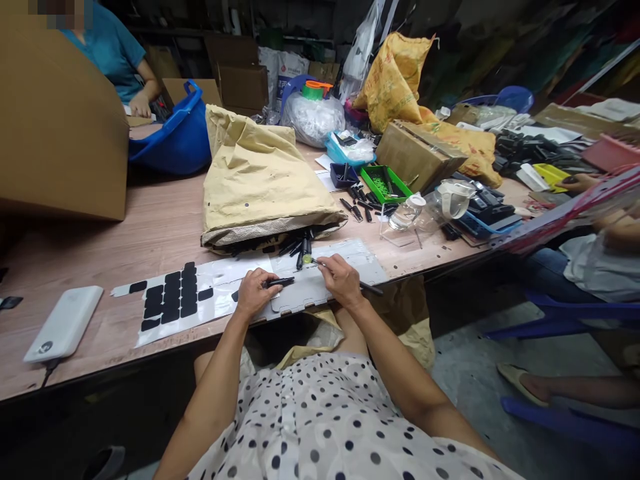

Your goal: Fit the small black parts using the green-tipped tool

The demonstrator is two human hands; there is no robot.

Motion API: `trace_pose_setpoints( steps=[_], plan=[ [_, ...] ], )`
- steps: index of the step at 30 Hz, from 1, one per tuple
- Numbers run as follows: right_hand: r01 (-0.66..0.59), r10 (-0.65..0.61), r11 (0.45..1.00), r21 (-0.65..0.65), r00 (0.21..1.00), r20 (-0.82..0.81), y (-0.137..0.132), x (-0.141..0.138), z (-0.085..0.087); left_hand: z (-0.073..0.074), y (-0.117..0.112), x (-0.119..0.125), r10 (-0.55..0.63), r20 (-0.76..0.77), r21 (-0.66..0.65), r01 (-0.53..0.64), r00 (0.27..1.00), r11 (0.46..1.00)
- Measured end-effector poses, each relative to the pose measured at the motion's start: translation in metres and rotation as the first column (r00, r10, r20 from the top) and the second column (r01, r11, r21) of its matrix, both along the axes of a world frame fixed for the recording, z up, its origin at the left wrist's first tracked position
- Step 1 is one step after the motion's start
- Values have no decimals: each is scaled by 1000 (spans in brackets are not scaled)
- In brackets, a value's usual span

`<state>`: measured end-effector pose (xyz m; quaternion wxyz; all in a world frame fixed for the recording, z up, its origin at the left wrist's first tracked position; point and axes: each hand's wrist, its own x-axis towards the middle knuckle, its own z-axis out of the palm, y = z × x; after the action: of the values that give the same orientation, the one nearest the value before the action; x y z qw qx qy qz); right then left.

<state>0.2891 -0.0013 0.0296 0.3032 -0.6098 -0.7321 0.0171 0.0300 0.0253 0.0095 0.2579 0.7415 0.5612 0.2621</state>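
My left hand [257, 291] is closed around a slim black plastic piece [283, 282], which points to the right above a white board [300, 295]. In my right hand [340, 275] is a thin tool with a black handle [371, 289]; the handle sticks out behind the palm. Its narrow tip reaches toward a small yellow-green round thing [307, 259], and I cannot tell whether they touch. Several black plastic pieces [301, 251] lie beside that, at the mouth of a large tan sack [255, 180]. Left of my left hand, flat black rounded pieces [173, 293] rest on white sheets.
A white power bank [64, 323] with a cable lies at the left. Behind are a cardboard box [60, 120], a blue basin [175, 137], a green tray [385, 185] and a clear jar [407, 212]. People sit at the back left and right.
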Motion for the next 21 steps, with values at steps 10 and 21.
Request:
trace_pose_setpoints(
  steps=[10,21],
  plan=[
    [-44,49,998,-37,986,160,25,47,-25,-1,-2,-2,-6,-31,3,6,999,1000],
    [-38,48,996,-76,990,133,29,41,-24,16,-27,1,-105,26,85,103,994,991]
  ],
)
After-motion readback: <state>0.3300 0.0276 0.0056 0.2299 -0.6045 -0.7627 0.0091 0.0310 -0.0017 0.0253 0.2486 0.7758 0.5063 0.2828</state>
